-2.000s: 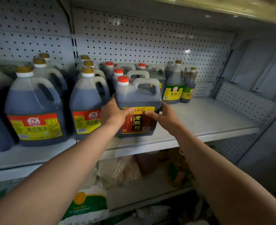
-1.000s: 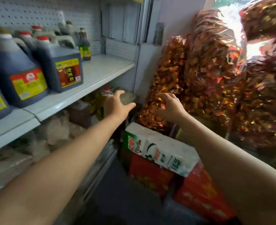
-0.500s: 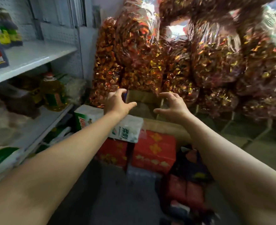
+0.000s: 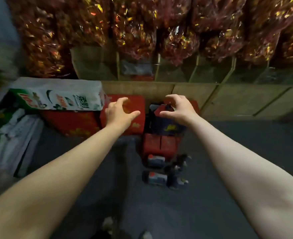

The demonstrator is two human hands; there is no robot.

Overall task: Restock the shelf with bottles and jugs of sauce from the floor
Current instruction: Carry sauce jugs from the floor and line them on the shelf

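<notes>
Jugs of dark sauce with red caps (image 4: 155, 169) lay on the grey floor (image 4: 228, 195) at lower centre of the frame, below and well apart from both hands, just under a red carton (image 4: 159, 145). The left hand (image 4: 119, 112) hung over a red printed box (image 4: 125, 116), fingers spread and loosely curved, holding nothing. The right hand (image 4: 178, 109) hovered above a dark blue and red box (image 4: 164, 125), fingers likewise spread, empty. Both forearms reached straight forward. Shiny red-gold wrapped bundles (image 4: 142, 23) filled the top of the frame.

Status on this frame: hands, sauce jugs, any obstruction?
Left hand and right hand open, empty. Dark red-capped sauce jugs on grey floor, untouched. Nothing blocking.
</notes>
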